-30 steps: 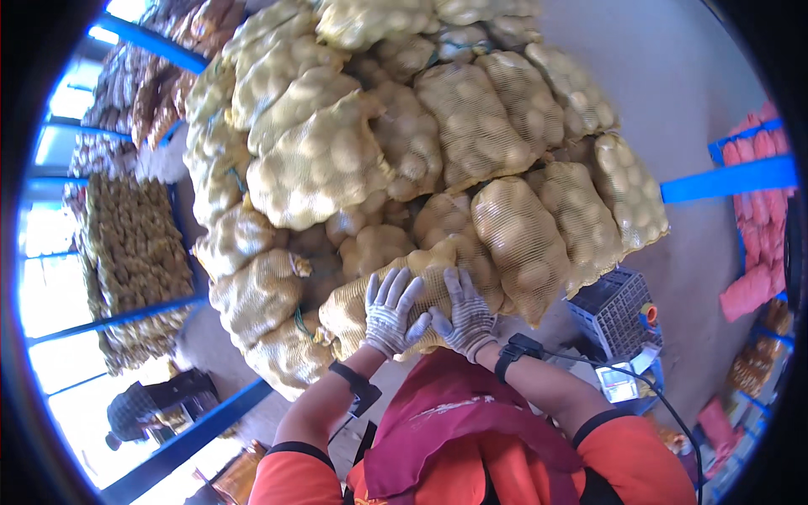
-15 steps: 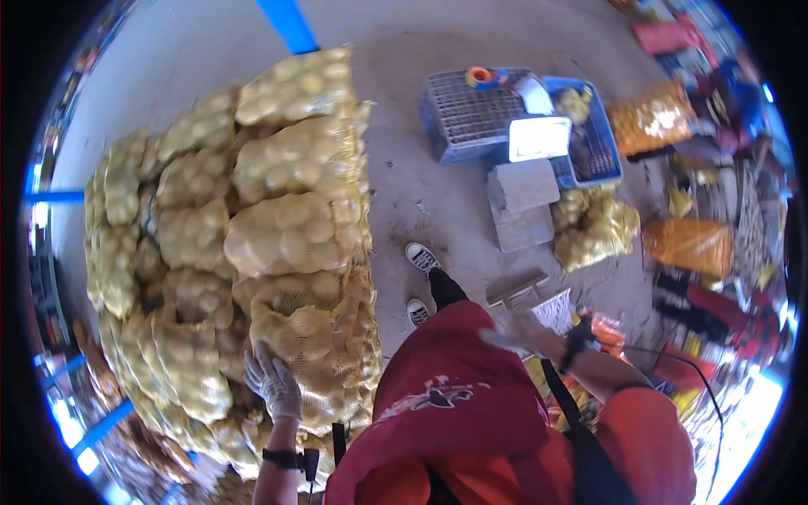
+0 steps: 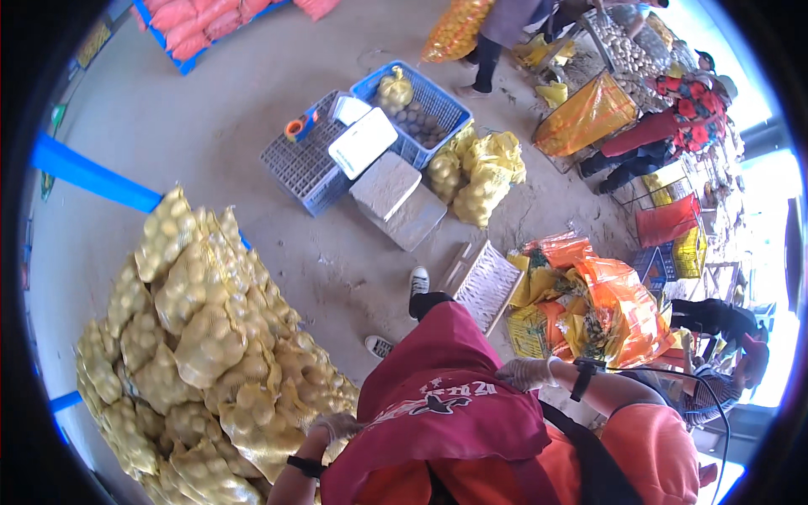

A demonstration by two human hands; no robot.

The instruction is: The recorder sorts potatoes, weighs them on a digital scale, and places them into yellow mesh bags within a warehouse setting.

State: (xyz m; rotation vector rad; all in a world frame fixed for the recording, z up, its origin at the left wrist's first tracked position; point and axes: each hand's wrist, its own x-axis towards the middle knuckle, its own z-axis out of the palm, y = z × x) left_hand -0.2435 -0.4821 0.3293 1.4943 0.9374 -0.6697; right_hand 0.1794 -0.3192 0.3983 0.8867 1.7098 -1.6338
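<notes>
My left hand [image 3: 335, 426], in a pale glove, is at the left edge of my maroon apron [image 3: 446, 396], beside a big stack of yellow mesh bags of round produce [image 3: 202, 316]; its fingers are mostly hidden. My right hand [image 3: 526, 372], also gloved, is at the apron's right edge with curled fingers; what they hold, if anything, I cannot make out.
Ahead stand an upturned crate [image 3: 295, 164], a blue crate [image 3: 454, 114], a scale [image 3: 396, 202], yellow sacks [image 3: 484, 189] and a white slatted board [image 3: 484, 290]. Orange bags [image 3: 623, 311] lie right. Several co-workers [image 3: 690, 118] are along the right; pink sacks [image 3: 202, 25] are at the back.
My view has swung right, away from the bag stack. Both hands rested on a bag earlier; the right left it first, then the left, and both are now at my apron's edges.
</notes>
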